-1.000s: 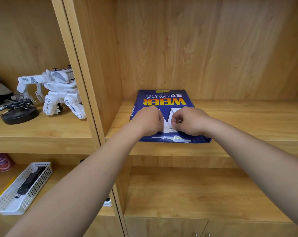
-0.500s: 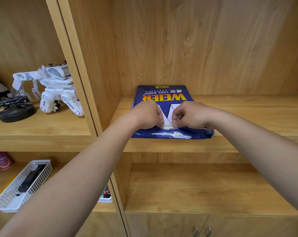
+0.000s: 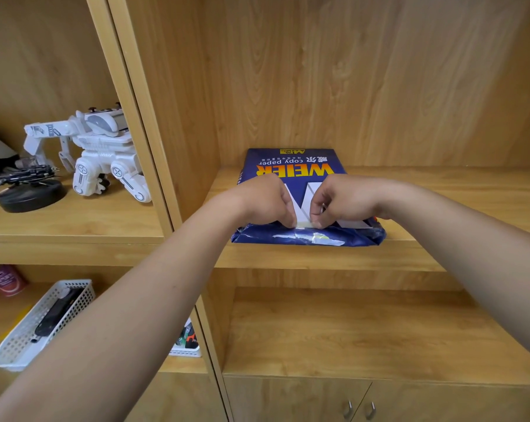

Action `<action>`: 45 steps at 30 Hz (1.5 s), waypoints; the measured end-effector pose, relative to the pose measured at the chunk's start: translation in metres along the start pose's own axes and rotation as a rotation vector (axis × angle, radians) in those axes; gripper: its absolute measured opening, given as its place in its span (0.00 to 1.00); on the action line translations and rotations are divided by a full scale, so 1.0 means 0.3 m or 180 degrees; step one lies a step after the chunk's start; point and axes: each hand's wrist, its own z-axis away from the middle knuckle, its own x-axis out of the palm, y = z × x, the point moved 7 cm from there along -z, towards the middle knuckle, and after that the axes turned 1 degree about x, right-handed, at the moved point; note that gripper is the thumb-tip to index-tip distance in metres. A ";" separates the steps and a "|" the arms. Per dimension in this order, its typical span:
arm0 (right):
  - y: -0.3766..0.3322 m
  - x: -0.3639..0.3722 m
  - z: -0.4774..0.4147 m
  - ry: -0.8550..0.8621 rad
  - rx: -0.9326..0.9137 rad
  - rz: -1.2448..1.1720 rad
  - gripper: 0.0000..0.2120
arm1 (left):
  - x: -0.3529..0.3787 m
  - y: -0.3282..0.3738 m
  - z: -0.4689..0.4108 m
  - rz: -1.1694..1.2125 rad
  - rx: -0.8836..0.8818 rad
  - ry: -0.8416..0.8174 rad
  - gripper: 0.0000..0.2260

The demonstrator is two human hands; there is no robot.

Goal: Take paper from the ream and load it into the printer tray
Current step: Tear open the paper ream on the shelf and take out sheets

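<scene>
A blue ream of copy paper (image 3: 294, 166) with yellow lettering lies flat on the middle shelf (image 3: 440, 202) of a wooden cabinet. Its near end is torn and crumpled, with white showing through. My left hand (image 3: 263, 199) and my right hand (image 3: 346, 199) rest side by side on the ream's near end. Both pinch the wrapper at its front edge, fingertips almost touching. The paper inside is mostly hidden by the wrapper. No printer is in view.
A vertical wooden divider (image 3: 142, 141) stands left of the ream. Beyond it sit a white toy robot (image 3: 96, 153) and a black round base (image 3: 30, 194). Below left are a white mesh basket (image 3: 41, 324) and a pink can (image 3: 5, 280). Cabinet doors with handles (image 3: 359, 409) are at the bottom.
The view has tilted slightly. Both hands stay pinched on the wrapper's near edge, and the ream has not visibly moved.
</scene>
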 end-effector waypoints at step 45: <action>0.003 0.283 0.318 0.2307 -0.1096 0.0597 0.06 | 0.185 -0.063 0.270 -0.1010 0.1582 0.1191 0.11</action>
